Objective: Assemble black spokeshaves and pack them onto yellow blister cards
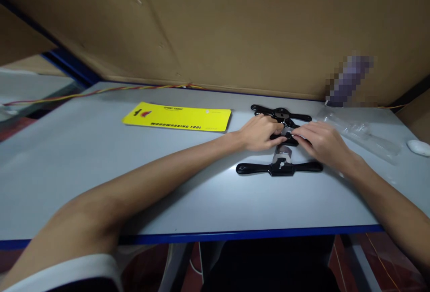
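Three black spokeshaves lie in a column on the table. Both hands are at the middle spokeshave (290,142), whose handles are mostly hidden beneath them. My left hand (261,131) is closed over its left side, thumb against the body near the metal blade. From the right, my right hand (323,139) pinches at the centre of the same tool; the small part between thumb and fingertips is too hidden to name. Nearer me is the front spokeshave (281,169), with a silver blade plate projecting from its far side. Beyond my hands rests the back spokeshave (281,113).
A yellow card (181,117) printed "WOODWORKING TOOL" lies to the left. Clear plastic packaging (369,137) is on the right, with a white object (418,148) past it. A pixelated dark item (349,81) leans against the cardboard wall (235,27). Red-yellow wires (127,88) follow the back edge.
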Demonstrator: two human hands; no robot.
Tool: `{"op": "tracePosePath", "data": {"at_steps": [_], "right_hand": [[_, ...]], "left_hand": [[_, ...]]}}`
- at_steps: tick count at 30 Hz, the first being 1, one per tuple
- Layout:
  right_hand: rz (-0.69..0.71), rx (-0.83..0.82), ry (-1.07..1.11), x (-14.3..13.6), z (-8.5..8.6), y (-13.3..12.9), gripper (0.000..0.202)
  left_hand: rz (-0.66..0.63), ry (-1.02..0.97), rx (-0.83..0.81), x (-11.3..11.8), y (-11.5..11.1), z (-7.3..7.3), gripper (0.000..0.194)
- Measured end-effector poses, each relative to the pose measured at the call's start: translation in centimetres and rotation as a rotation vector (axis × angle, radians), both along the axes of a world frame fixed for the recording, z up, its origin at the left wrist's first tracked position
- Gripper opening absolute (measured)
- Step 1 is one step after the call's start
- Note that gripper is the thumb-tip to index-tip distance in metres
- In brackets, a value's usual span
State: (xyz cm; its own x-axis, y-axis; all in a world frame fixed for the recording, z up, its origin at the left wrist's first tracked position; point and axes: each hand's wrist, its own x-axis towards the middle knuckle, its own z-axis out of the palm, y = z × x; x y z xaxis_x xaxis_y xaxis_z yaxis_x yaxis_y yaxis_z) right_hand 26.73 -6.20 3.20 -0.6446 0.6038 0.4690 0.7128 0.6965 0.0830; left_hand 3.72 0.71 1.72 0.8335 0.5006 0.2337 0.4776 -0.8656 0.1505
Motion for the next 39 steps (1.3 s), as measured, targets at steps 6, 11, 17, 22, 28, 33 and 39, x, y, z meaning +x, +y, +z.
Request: {"op": "tracePosePath", "data": {"at_steps": [6, 11, 17, 22, 28, 33, 39], "right_hand": [[-0.020, -0.007, -0.002, -0.2, -0.2, 0.1, 0.027], [-0.052, 0.006, 0.000, -0.6, -0.5, 0.0, 0.028], [-0.057, -0.012, -0.084, -1.1, -0.5, 0.0, 0.034], [-0.091, -0.046, -0.055, -1.2, -0.7, 0.0, 0.032], [-0.064, -0.314, 0.197, -1.3, -0.4, 0.1, 0.024], [-0.123, -0.502, 0.416, -1.1, 0.0, 0.3, 0.012], [-0.090, -0.332, 0.327, -0.7, -0.3, 0.3, 0.014]], "left_hand": [[-0.020, -0.058, -0.053, -0.1, 0.1, -0.4, 0.039], [-0.022, -0.085, -0.061, 0.0, 0.2, -0.7, 0.036], [-0.015, -0.071, -0.015, 0.0, 0.3, -0.8, 0.036], [-0.015, -0.062, 0.008, 0.0, 0.3, -0.8, 0.038], [-0.009, -0.038, -0.019, 0.1, 0.1, -0.5, 0.037], [0.049, -0.046, -0.054, 0.0, -0.1, -0.5, 0.043], [0.004, -0.047, -0.071, -0.1, -0.2, -0.4, 0.051]]}}
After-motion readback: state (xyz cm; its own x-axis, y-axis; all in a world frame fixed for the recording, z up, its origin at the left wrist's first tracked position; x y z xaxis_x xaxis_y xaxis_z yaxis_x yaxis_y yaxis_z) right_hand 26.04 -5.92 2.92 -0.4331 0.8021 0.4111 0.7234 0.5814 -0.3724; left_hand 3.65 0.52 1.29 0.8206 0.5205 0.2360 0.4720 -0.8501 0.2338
